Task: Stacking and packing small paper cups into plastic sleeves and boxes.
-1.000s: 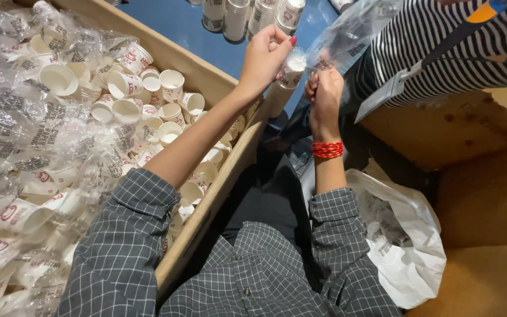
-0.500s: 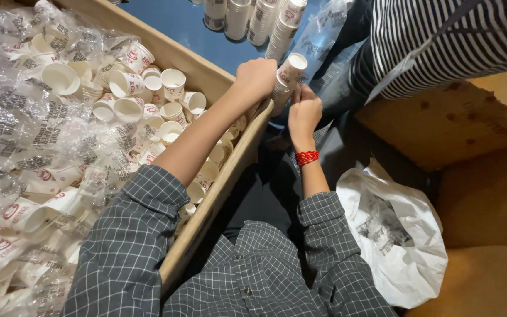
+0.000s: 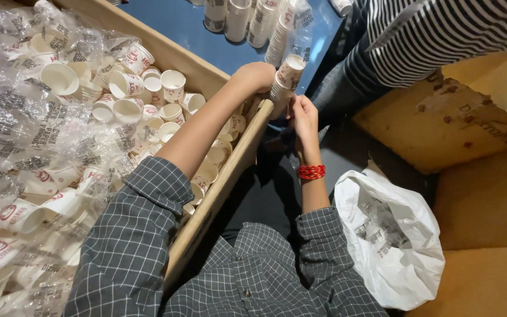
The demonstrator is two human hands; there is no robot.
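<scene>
My left hand [image 3: 256,77] is closed around a short stack of small white paper cups [image 3: 286,73] held just above the edge of a big cardboard box [image 3: 230,167]. My right hand [image 3: 302,115] grips the bottom of the same stack from the right; a red bead bracelet [image 3: 311,171] sits on that wrist. Both sleeves are dark checked cloth. The box holds many loose white cups [image 3: 148,94] with red print and crumpled clear plastic sleeves [image 3: 24,135].
Several tall cup stacks [image 3: 247,20] stand on a blue surface [image 3: 189,29] beyond the box. A person in a striped top [image 3: 441,35] sits at the upper right. A white plastic bag [image 3: 391,235] lies right of my lap, beside brown cardboard [image 3: 488,194].
Both hands have come lower and closer together with the cup stack, down to the box edge. The clear wrapper that was around the stack at first is no longer on it.
</scene>
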